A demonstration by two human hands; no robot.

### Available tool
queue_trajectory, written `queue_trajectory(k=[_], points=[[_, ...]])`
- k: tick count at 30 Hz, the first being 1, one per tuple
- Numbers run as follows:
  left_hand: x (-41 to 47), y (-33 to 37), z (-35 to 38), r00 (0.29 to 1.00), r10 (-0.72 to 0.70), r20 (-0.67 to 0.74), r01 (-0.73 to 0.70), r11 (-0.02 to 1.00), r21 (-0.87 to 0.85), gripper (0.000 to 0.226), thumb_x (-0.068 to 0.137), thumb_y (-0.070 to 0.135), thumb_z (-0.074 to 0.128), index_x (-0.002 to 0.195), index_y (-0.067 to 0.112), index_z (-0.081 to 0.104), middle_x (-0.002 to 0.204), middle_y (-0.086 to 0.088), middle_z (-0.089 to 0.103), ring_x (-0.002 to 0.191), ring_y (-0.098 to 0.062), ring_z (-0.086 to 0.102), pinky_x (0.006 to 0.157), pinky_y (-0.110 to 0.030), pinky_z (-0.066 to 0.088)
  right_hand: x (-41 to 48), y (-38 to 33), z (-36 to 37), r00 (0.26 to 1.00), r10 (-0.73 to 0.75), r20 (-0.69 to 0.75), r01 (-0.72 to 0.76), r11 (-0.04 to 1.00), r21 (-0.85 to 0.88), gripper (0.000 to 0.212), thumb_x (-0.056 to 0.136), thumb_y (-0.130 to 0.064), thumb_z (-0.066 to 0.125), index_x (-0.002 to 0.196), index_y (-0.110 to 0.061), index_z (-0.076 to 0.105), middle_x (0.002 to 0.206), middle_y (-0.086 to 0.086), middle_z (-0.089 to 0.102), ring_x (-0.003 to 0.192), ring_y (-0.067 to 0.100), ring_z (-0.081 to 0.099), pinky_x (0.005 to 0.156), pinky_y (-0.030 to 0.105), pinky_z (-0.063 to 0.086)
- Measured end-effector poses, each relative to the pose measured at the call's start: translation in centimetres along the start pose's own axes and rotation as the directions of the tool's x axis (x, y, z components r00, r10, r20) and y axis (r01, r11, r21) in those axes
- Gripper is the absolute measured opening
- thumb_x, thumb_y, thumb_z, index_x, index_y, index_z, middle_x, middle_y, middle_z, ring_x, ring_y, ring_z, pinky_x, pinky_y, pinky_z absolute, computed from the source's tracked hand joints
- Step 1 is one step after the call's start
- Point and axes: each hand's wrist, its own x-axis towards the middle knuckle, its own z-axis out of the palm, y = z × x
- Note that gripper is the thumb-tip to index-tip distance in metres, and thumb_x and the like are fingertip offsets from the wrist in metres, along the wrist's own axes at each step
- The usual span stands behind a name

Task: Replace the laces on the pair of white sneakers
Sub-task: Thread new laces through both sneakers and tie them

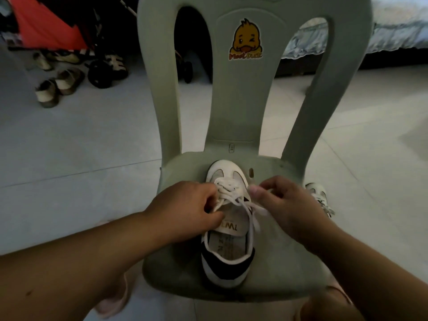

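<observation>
So, hands first: the left hand (185,205) has its fingers curled in against the left eyelet row, pinching the flat white fabric lace (227,186) right where it leaves the criss-cross. The right hand (284,205) pinches a free strand between thumb and fingertips, just off the right side of the tongue. Both are gripping lace, neither is open.

All this sits over the white low-top sneaker with a dark heel panel (223,166), lying toe-away on the seat of the pale green plastic chair (278,262). Only the lower eyelets look laced; the top ones look bare, so I'd guess it's mid-threading.

Handling-wise, that lace looks soft and floppy with zero stiffness, so I'd grab it close to the tip to poke it through. The shoe looks light and may skid on smooth plastic, so pinning it at the eyelets makes sense.

The second white sneaker (316,193) is on the pale tiled floor (92,147) just right of the seat, partly hidden. A yellow duck sticker (246,39) is on the backrest.
</observation>
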Motion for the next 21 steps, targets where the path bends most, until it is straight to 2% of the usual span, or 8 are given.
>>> queue_trajectory(k=[4, 7, 10, 13, 15, 17, 18, 21], points=[[0.1, 0.3, -0.2, 1.000, -0.012, 0.005, 0.013, 1.000, -0.011, 0.023, 0.078, 0.050, 0.065, 0.078, 0.028, 0.055, 0.074, 0.008, 0.060, 0.069, -0.005, 0.056, 0.067, -0.034, 0.054, 0.6, -0.9, -1.3, 0.994, 0.025, -0.111, -0.002, 0.979, 0.202, 0.007, 0.092, -0.026, 0.056, 0.090, -0.025, 0.063, 0.065, -0.010, 0.059, 0.056, 0.010, 0.048, 0.050, 0.025, 0.039], [0.1, 0.4, -0.3, 1.000, -0.020, 0.018, 0.020, 1.000, -0.015, 0.023, 0.078, 0.049, 0.065, 0.076, 0.028, 0.055, 0.072, 0.008, 0.060, 0.067, -0.005, 0.056, 0.067, -0.034, 0.054, 0.8, -1.9, -2.9, 0.985, -0.021, -0.174, 0.065, 0.965, 0.254, 0.014, 0.095, -0.024, 0.054, 0.088, -0.022, 0.065, 0.044, -0.012, 0.053, 0.049, 0.014, 0.040, 0.044, 0.027, 0.034], [0.0, 0.5, -0.4, 0.999, -0.039, 0.022, 0.039, 0.999, -0.032, 0.023, 0.078, 0.047, 0.066, 0.076, 0.026, 0.056, 0.070, 0.008, 0.060, 0.066, -0.005, 0.056, 0.066, -0.032, 0.053, 1.0, -3.0, -4.5, 0.977, 0.036, -0.210, 0.068, 0.882, 0.467, 0.023, 0.097, -0.033, 0.049, 0.088, -0.017, 0.064, 0.048, -0.005, 0.042, 0.043, 0.009, 0.034, 0.040, 0.023, 0.029], [0.0, 0.5, -0.5, 0.997, -0.070, 0.031, 0.073, 0.994, -0.083, 0.020, 0.077, 0.045, 0.067, 0.078, 0.027, 0.059, 0.072, 0.009, 0.061, 0.068, -0.003, 0.057, 0.065, -0.027, 0.051, 0.9, -3.7, -5.2, 0.993, 0.028, -0.113, 0.053, 0.756, 0.652, 0.030, 0.094, -0.023, 0.036, 0.086, -0.010, 0.062, 0.053, -0.002, 0.030, 0.046, 0.012, 0.023, 0.043, 0.024, 0.018], [0.0, 0.5, -0.6, 0.994, -0.099, 0.043, 0.104, 0.985, -0.135, 0.016, 0.078, 0.043, 0.068, 0.081, 0.029, 0.061, 0.075, 0.010, 0.063, 0.070, -0.002, 0.058, 0.064, -0.023, 0.051, 0.7, -3.8, -4.4, 0.998, -0.034, -0.054, 0.059, 0.812, 0.581, 0.029, 0.090, -0.014, 0.037, 0.082, -0.010, 0.064, 0.054, -0.001, 0.032, 0.048, 0.014, 0.023, 0.046, 0.028, 0.018], [0.0, 0.4, -0.6, 0.990, -0.134, 0.052, 0.142, 0.973, -0.183, 0.012, 0.080, 0.041, 0.068, 0.081, 0.030, 0.062, 0.075, 0.010, 0.063, 0.070, -0.002, 0.059, 0.064, -0.021, 0.051, 0.5, -3.7, -2.8, 0.986, -0.165, 0.018, 0.154, 0.952, 0.263, 0.028, 0.088, -0.007, 0.043, 0.087, -0.020, 0.068, 0.058, -0.005, 0.040, 0.051, 0.011, 0.033, 0.049, 0.028, 0.028], [0.0, 0.4, -0.6, 0.987, -0.151, 0.061, 0.161, 0.965, -0.207, 0.010, 0.081, 0.039, 0.067, 0.081, 0.031, 0.063, 0.076, 0.010, 0.064, 0.070, -0.002, 0.060, 0.064, -0.022, 0.051, 0.5, -3.6, -1.8, 0.973, -0.215, 0.079, 0.205, 0.971, 0.121, 0.030, 0.089, -0.002, 0.046, 0.097, -0.019, 0.069, 0.061, -0.008, 0.045, 0.053, 0.008, 0.040, 0.051, 0.025, 0.034], [-0.1, 0.2, -0.9, 0.966, -0.216, 0.143, 0.253, 0.905, -0.342, 0.006, 0.085, 0.028, 0.066, 0.080, 0.031, 0.065, 0.077, 0.007, 0.068, 0.071, -0.007, 0.064, 0.066, -0.023, 0.054, 0.5, -3.4, 0.6, 0.972, -0.119, 0.201, 0.099, 0.989, 0.109, 0.026, 0.090, -0.008, 0.058, 0.104, -0.029, 0.067, 0.077, -0.013, 0.065, 0.064, -0.002, 0.061, 0.053, 0.009, 0.043]])
